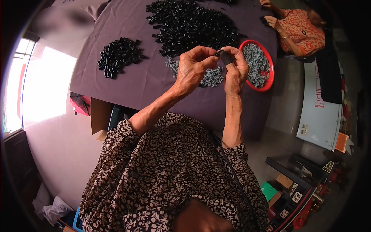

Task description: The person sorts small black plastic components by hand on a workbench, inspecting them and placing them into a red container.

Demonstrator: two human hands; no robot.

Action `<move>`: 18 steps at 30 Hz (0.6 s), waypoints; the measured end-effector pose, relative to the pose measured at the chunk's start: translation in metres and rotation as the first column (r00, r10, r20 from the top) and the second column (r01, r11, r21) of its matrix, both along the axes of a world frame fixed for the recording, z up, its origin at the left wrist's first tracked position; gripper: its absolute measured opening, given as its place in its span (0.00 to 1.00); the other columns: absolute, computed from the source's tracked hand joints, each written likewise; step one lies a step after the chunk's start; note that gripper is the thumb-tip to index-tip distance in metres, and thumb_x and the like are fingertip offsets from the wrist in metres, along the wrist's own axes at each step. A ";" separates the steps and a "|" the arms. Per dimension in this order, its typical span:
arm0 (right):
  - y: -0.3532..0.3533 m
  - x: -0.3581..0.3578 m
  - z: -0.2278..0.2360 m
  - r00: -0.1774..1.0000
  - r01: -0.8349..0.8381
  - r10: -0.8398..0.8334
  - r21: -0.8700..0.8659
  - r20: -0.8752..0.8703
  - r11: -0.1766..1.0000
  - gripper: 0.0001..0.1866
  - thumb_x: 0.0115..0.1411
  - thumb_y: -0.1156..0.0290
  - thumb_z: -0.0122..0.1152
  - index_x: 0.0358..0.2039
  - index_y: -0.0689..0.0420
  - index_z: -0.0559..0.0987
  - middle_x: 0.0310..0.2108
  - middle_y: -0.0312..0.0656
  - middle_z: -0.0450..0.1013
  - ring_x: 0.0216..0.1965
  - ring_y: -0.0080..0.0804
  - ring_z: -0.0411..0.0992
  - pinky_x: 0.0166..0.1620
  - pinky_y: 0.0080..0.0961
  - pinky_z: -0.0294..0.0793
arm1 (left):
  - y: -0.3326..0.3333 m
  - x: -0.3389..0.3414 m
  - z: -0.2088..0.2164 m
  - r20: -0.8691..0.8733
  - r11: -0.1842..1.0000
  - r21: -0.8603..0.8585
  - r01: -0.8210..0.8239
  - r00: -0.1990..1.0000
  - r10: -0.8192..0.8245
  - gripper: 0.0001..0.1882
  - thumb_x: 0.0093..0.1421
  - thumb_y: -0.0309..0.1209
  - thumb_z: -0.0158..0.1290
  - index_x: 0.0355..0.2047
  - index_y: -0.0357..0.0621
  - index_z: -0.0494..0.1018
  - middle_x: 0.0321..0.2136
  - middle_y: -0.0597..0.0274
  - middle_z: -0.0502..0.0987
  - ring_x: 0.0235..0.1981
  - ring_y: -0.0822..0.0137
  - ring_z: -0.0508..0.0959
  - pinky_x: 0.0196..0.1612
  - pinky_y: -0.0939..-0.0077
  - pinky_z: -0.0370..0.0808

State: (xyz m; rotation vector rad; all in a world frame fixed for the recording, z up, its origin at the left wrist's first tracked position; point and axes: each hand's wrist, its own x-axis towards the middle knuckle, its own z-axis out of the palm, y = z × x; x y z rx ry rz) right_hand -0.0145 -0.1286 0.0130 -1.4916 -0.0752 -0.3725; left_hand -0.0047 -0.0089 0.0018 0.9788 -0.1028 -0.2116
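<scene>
Above the near part of the table, my left hand [194, 69] and my right hand [236, 75] meet at the fingertips. Between them they pinch a small black plastic piece [218, 53], mostly hidden by the fingers. A black cover wraps the thumb of my right hand. Under my hands lies a loose heap of grey screws [211, 78], partly hidden. Just right of my right hand is a red oval basin [272, 73] with many more grey screws in it. Beyond my hands spreads a large heap of small black plastic pieces [189, 29]. A smaller heap of black pieces [119, 58] sits to the left.
A purple-brown cloth [127, 87] covers the table. At the far right, a person in an orange patterned shirt [303, 33] has hands at the table's edge, holding something dark. An open cardboard box [101, 116] is below the table's left side. A pale blue-grey box [319, 112] stands at right.
</scene>
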 end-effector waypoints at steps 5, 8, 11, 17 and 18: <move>-0.001 0.002 -0.001 1.000 0.020 -0.019 0.045 -0.013 0.999 0.05 0.54 0.76 0.53 0.32 0.60 0.74 0.29 0.33 0.70 0.31 0.16 0.66 0.37 0.13 0.65 | 0.000 0.001 0.000 -0.001 0.999 -0.033 -0.005 1.000 0.005 0.07 0.52 0.22 0.53 0.32 0.32 0.71 0.24 0.62 0.74 0.25 0.74 0.73 0.32 0.81 0.72; 0.000 0.003 -0.001 1.000 0.009 -0.008 0.054 -0.014 0.998 0.05 0.53 0.77 0.53 0.32 0.61 0.74 0.29 0.33 0.70 0.31 0.17 0.66 0.36 0.13 0.65 | 0.003 0.001 -0.002 0.005 1.000 -0.016 0.017 1.000 -0.017 0.07 0.52 0.22 0.52 0.32 0.32 0.71 0.24 0.61 0.74 0.25 0.74 0.73 0.32 0.81 0.72; 0.003 0.001 0.002 1.000 0.007 -0.006 0.042 -0.019 0.999 0.05 0.53 0.77 0.53 0.32 0.60 0.74 0.28 0.33 0.70 0.30 0.16 0.66 0.35 0.13 0.65 | 0.004 0.000 0.000 -0.014 1.000 -0.005 0.004 1.000 -0.004 0.07 0.52 0.22 0.52 0.31 0.32 0.71 0.24 0.61 0.74 0.25 0.74 0.73 0.32 0.80 0.72; 0.002 0.003 0.002 0.998 0.060 -0.061 -0.101 0.000 0.993 0.05 0.53 0.78 0.52 0.32 0.61 0.73 0.28 0.35 0.70 0.31 0.18 0.68 0.35 0.14 0.67 | 0.006 0.000 0.004 -0.057 0.997 -0.057 0.061 0.996 -0.065 0.05 0.52 0.22 0.51 0.29 0.34 0.70 0.24 0.62 0.73 0.24 0.74 0.73 0.33 0.78 0.72; 0.003 0.004 0.003 1.000 0.028 -0.028 -0.043 0.004 0.999 0.05 0.53 0.78 0.51 0.32 0.61 0.73 0.28 0.37 0.71 0.31 0.21 0.69 0.38 0.16 0.67 | 0.007 0.001 0.003 -0.059 0.996 -0.057 0.062 0.996 -0.065 0.05 0.52 0.22 0.51 0.29 0.34 0.70 0.24 0.62 0.73 0.24 0.74 0.73 0.33 0.78 0.72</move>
